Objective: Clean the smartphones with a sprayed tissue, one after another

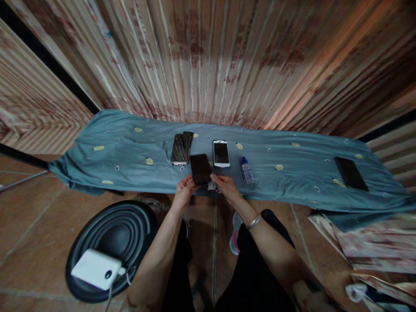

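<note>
Sitting at a low bench draped in a blue-green cloth [123,143] with small yellow spots. Far left on the floor: a round black stool [107,242] with a white box [95,268] on it, cable attached. On the cloth, left of centre: two dark phones [181,148] stacked, one partly over the other. Just right of those, the black phone [200,169] I'm working on, at the near edge of the cloth, screen up and dark. My left hand [184,191] grips its lower left corner, fingers curled around the edge. My right hand [225,185] pinches a small white wad, probably a wipe [212,186], against the phone's lower right corner; bangle on that wrist. Behind my right hand: a white phone [221,153], flat, screen off. Next over, a small bottle [247,170] with a blue cap, lying down. Far right, well apart: another black phone [351,173], flat on the cloth.
</note>
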`<state>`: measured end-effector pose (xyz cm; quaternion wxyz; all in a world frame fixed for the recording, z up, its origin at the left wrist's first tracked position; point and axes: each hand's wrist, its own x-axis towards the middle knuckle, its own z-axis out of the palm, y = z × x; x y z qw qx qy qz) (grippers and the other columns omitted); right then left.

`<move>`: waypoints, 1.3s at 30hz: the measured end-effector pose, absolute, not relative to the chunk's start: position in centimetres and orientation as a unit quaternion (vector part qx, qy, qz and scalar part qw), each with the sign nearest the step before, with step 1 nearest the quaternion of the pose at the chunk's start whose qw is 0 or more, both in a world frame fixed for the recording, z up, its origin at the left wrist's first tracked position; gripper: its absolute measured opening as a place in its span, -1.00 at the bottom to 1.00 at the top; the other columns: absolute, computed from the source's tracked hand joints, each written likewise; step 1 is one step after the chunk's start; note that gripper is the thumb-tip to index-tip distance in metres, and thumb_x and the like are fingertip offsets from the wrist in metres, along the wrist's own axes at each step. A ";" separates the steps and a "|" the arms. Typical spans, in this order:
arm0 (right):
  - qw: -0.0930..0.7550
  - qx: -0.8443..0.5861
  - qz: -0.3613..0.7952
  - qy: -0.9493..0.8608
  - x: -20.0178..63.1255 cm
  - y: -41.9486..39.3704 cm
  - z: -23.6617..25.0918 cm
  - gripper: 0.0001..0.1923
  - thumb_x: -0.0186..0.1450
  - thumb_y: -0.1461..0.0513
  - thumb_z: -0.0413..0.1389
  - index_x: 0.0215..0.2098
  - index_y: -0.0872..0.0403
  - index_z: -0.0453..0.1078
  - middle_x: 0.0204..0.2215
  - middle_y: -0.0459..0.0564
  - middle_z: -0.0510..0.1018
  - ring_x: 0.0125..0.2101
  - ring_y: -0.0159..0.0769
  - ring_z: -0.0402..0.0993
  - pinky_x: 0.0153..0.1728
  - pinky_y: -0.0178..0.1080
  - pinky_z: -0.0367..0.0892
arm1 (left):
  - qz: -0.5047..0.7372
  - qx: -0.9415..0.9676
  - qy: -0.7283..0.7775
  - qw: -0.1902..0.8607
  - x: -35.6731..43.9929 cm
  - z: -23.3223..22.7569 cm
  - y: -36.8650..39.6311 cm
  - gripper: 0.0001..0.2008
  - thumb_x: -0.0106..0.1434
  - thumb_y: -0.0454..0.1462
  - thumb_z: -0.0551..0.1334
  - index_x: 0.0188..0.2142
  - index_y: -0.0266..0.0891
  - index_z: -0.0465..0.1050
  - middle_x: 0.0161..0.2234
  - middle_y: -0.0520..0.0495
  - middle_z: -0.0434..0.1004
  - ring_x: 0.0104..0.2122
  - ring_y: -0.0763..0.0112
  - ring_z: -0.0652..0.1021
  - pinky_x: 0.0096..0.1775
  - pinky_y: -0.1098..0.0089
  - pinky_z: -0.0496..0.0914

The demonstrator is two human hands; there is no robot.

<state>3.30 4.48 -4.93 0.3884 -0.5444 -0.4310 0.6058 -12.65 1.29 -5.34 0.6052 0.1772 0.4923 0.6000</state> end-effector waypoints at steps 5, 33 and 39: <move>0.382 -0.550 0.577 -0.467 3.6 4.8 -5.3 -0.38 -0.08 -0.30 0.24 -0.69 0.05 0.31 -0.78 -0.21 0.30 -0.74 -0.51 0.18 -0.70 -0.37 0.06 | 0.617 0.118 0.474 0.618 -12.3 -5.5 1.2 -0.77 -0.05 -0.36 0.40 -0.33 -0.34 0.52 -0.38 -0.05 0.61 -0.37 0.41 0.56 -0.11 0.27 0.47; 0.381 -0.422 0.727 -0.385 6.0 3.0 -3.3 -0.67 0.06 -0.03 0.28 -0.45 0.06 0.61 -0.47 0.00 0.67 -0.43 -0.33 0.56 -0.34 -0.32 0.44 | 0.587 0.066 0.435 0.680 -12.0 -2.1 0.0 -0.81 0.08 -0.51 0.31 -0.31 -0.31 0.56 -0.37 -0.04 0.64 -0.37 0.45 0.60 -0.07 0.32 0.48; 0.388 -0.418 0.718 -0.399 6.0 3.1 -2.6 -0.57 -0.06 -0.10 0.42 -0.42 0.03 0.59 -0.48 -0.10 0.63 -0.47 -0.42 0.49 -0.36 -0.35 0.37 | 0.576 0.127 0.419 0.691 -12.1 -2.5 -0.2 -0.76 0.06 -0.46 0.34 -0.23 -0.28 0.57 -0.29 -0.06 0.66 -0.31 0.42 0.62 -0.03 0.33 0.45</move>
